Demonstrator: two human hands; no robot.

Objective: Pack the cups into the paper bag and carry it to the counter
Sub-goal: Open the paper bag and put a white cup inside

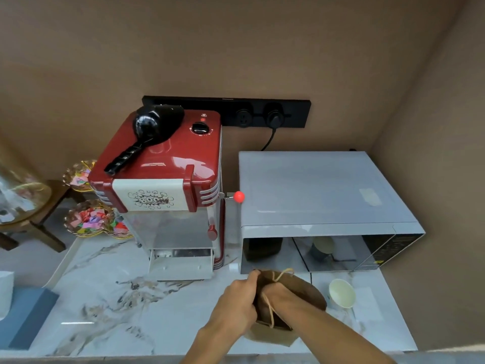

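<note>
Here, one paper bag [301, 290], left hand [236, 298] grip clamped on its rim, right hand [278, 295] inside, grip unclear, one cup [342, 292] beside.

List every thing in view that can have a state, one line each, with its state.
paper bag: upright on the counter, mouth held open
left hand: gripping the bag's left rim
right hand: reaching into the bag; grip hidden
cup: tipped on its side beside the bag, empty
microwave: door shut
popcorn machine: front tray flap hanging open
wall plug: plugged in
scoop: lying on the machine's top
</note>
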